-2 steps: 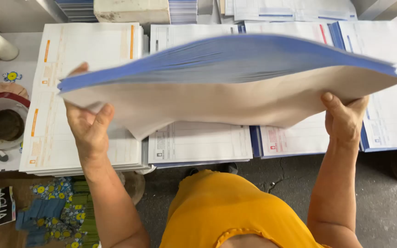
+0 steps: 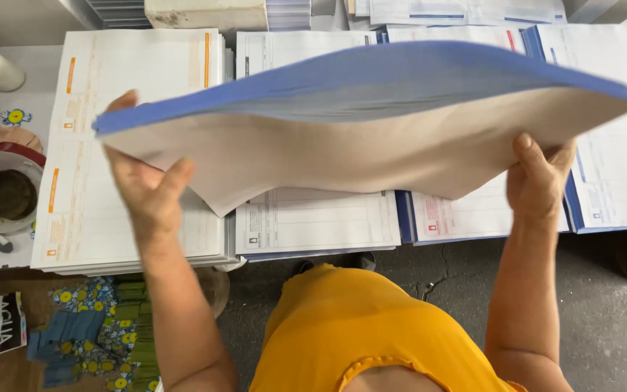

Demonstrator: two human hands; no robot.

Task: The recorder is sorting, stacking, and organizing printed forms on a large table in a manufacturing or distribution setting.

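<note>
I hold a thick stack of sheets [image 2: 371, 123], blue on its edge and pale grey-beige underneath, lifted above the table and sagging in the middle. My left hand [image 2: 143, 185] grips its left end, thumb underneath. At the right end my right hand [image 2: 538, 178] clamps the stack, fingers curled under it. Below the lifted stack lie piles of printed forms: an orange-marked pile [image 2: 132, 94] at the left, a grey-marked pile [image 2: 317, 218] in the middle, and a red-marked pile [image 2: 466, 214] to the right.
More blue-edged form piles [image 2: 618, 167] lie at the right. A round white container with a red rim [image 2: 1, 189] sits at the far left. Patterned blue and yellow fabric [image 2: 96, 327] is low left. Grey floor [image 2: 604, 312] shows beneath, beside my orange top [image 2: 379, 334].
</note>
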